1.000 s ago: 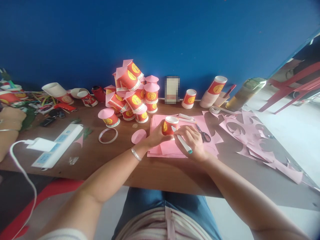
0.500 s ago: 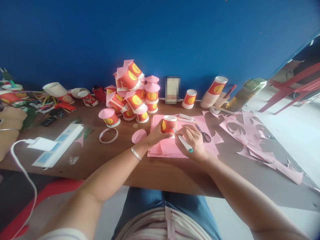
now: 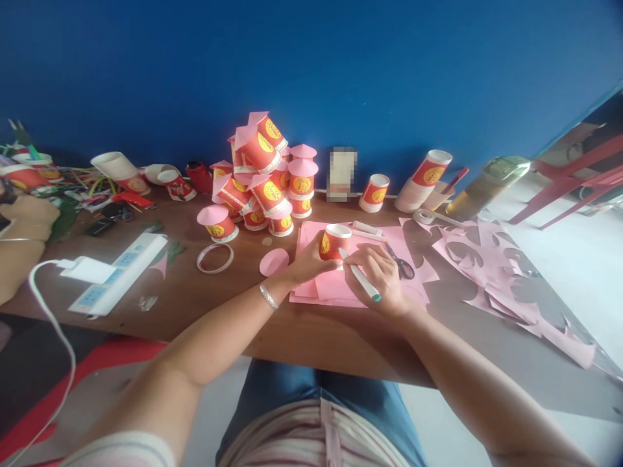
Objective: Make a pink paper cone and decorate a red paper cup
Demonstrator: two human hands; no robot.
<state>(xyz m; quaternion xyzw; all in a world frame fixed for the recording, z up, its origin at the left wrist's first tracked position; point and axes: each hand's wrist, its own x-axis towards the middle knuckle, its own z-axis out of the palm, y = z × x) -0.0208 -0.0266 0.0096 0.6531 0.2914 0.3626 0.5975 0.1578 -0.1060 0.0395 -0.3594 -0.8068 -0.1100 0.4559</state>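
My left hand (image 3: 311, 263) is closed around the left side of a red paper cup (image 3: 335, 242) with a yellow emblem. The cup's white rim faces up. In my right hand (image 3: 377, 275) is a white marker (image 3: 363, 280) with a green end; its other end is at the cup's lower right side. Whether the tip touches the cup, I cannot tell. Pink paper sheets (image 3: 326, 285) lie under both hands. Dark scissors (image 3: 403, 268) rest on the paper, right of my right hand. A pink paper disc (image 3: 274, 262) is left of the sheets.
Red cups with pink cone tops (image 3: 265, 191) are piled behind, near the blue wall. A power strip (image 3: 119, 275) lies at the left, near another person's hand (image 3: 32, 217). Pink scraps (image 3: 506, 279) cover the right side. A bottle (image 3: 487, 188) stands at the back right.
The camera view has shifted slightly, moving the table items a little to the right in the picture. Both hands keep their hold on the cup and marker.
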